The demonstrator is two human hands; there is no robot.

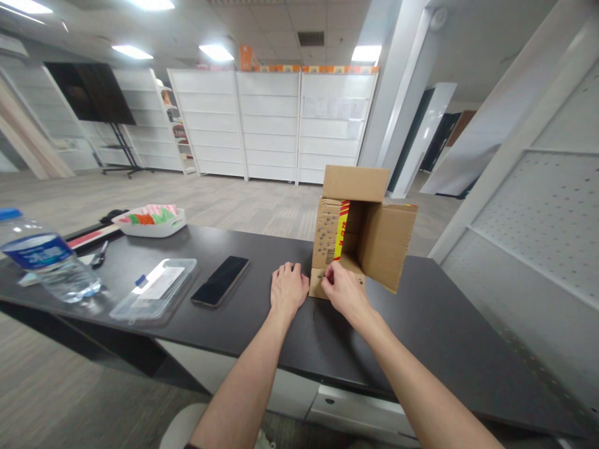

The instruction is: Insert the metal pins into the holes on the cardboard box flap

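Observation:
A cardboard box (327, 232) stands on the dark table with its opening facing me and its flaps folded out. Dark round spots dot its left side, and a yellow and red tape strip (342, 229) runs down it. My right hand (345, 288) is pinched at the lower front flap (318, 284), over the spots there; what its fingertips hold is hidden. Palm down, my left hand (289, 288) lies on the table beside the box's left side, fingers slightly bent and holding nothing. A thin dark stick-like piece (315, 310) shows below the flap.
Left of my hands lie a black phone (221, 281) and a clear plastic case (156, 290) with a white label. Farther left stand a water bottle (51, 262) and a white basket (152, 226) of colourful packets. A perforated white panel (543, 212) rises at the right.

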